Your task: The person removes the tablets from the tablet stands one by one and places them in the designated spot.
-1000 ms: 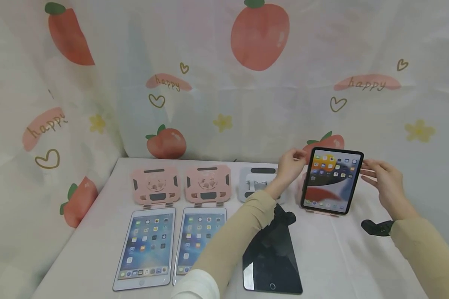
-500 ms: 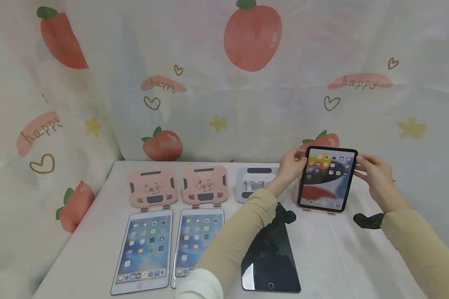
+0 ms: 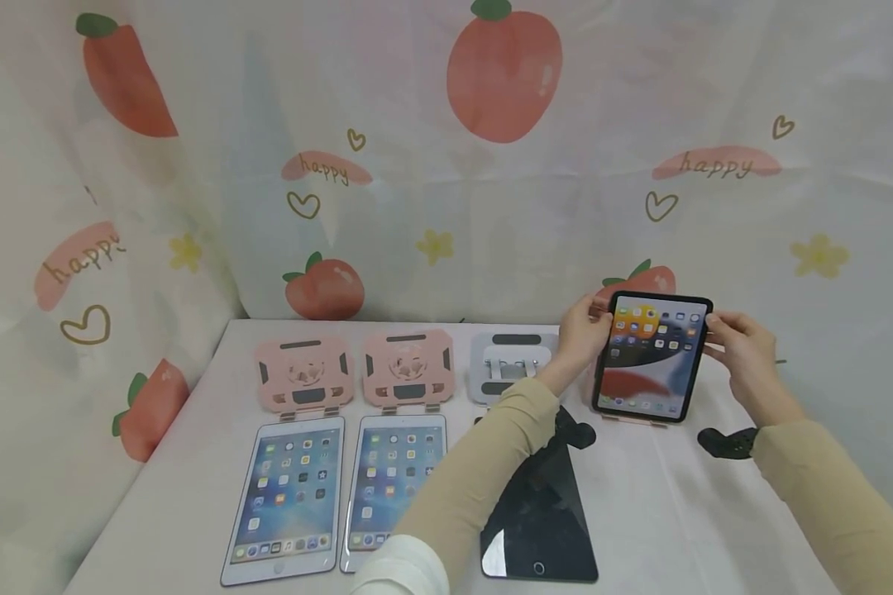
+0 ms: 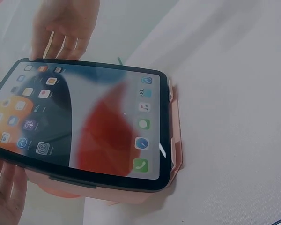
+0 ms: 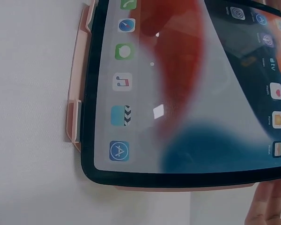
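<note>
A tablet with a black frame and lit screen (image 3: 651, 355) leans upright on a pink stand (image 4: 177, 126), whose lower lips show at the tablet's bottom edge in both wrist views. My left hand (image 3: 582, 335) holds the tablet's left edge near the top, its fingers reaching behind. Opposite it, my right hand (image 3: 747, 355) pinches the upper right edge, thumb at the front rim. Part of that right hand (image 4: 65, 30) shows at the top of the left wrist view. Most of the stand is hidden behind the tablet.
Two pink stands (image 3: 305, 372) (image 3: 409, 368) and a grey-blue stand (image 3: 513, 364) stand left of the tablet. Two white tablets (image 3: 286, 500) (image 3: 394, 463) and a dark tablet (image 3: 543, 521) lie in front; my left forearm covers parts. A patterned curtain (image 3: 387, 83) hangs behind the table.
My right hand has closed in from beside the tablet to pinch its right edge. My left hand has come onto the left edge. The head view has shifted slightly.
</note>
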The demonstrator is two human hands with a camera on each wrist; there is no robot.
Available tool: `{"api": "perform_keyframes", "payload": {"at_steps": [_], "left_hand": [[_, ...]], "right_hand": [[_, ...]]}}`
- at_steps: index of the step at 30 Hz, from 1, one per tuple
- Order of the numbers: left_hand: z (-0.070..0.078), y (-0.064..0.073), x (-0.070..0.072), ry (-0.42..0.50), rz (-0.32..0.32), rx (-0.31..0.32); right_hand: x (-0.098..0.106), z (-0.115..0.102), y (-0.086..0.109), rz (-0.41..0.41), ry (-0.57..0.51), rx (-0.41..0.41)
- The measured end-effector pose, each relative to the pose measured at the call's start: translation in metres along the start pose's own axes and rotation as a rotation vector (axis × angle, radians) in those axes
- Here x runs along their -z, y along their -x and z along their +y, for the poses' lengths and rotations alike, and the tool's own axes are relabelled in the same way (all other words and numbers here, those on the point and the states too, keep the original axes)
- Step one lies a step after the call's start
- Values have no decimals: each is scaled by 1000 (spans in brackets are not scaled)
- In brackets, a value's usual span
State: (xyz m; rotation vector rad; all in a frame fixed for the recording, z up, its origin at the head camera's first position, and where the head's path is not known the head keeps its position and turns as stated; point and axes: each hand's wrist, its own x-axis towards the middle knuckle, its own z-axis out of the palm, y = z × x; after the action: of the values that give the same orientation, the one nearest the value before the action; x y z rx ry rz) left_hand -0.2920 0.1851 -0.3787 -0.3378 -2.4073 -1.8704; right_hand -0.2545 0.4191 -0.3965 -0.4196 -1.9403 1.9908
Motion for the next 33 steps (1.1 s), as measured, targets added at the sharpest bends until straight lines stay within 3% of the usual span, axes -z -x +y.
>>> {"api": "perform_keyframes", "payload": {"at_steps": [4, 8, 16, 21, 26, 33], "left_hand": [[-1, 0, -1, 14, -7, 11], [-1, 0, -1, 32, -9, 6], [2, 2, -1, 66, -4, 20], [3, 3, -1, 72, -2, 41], [4, 5, 0, 66, -6, 7], [8, 11, 3, 73, -30, -36]], "right_hand": [[15, 20, -23, 22, 24, 19], [15, 21, -24, 42, -11, 18], [11, 5, -5, 19, 12, 43], [-6, -21, 27, -23, -32, 51], [-15, -37, 47, -35, -118, 45], [-12, -40, 52, -32, -163, 59]]}}
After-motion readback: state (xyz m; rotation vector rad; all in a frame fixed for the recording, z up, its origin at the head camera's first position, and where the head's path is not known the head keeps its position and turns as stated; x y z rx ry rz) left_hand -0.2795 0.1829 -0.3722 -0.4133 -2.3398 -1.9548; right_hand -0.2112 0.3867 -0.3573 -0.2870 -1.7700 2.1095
